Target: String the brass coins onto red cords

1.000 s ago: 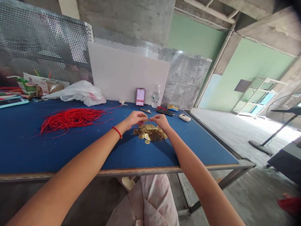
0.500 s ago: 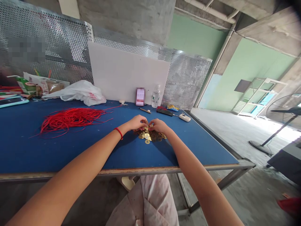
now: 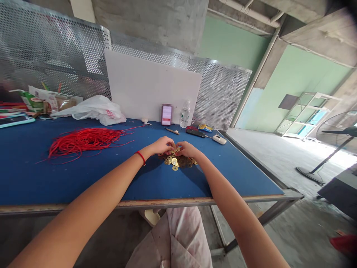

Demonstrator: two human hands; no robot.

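A loose pile of gold-coloured coins (image 3: 174,162) with holes in their middles lies on the blue tabletop in front of me. At its far side my left hand (image 3: 164,145), a red bracelet on the wrist, is closed with its fingertips pinched among the coins. Facing it, my right hand (image 3: 186,149) bends over the pile, thumb and fingers closed on a coin between the two hands. The fingertips nearly meet, and how many coins they hold is too small to tell. One coin (image 3: 174,168) lies at the near edge of the pile.
A bundle of red cord (image 3: 83,142) lies to the left, with a white plastic bag (image 3: 95,108) behind it. Along the back stand a phone (image 3: 166,114) and a water bottle (image 3: 185,114). A pen (image 3: 172,131), a black device (image 3: 195,132) and a white device (image 3: 219,139) lie nearer.
Both hands stay at the far side of the pile, with only slight finger movement among the coins. The rest looks the same.
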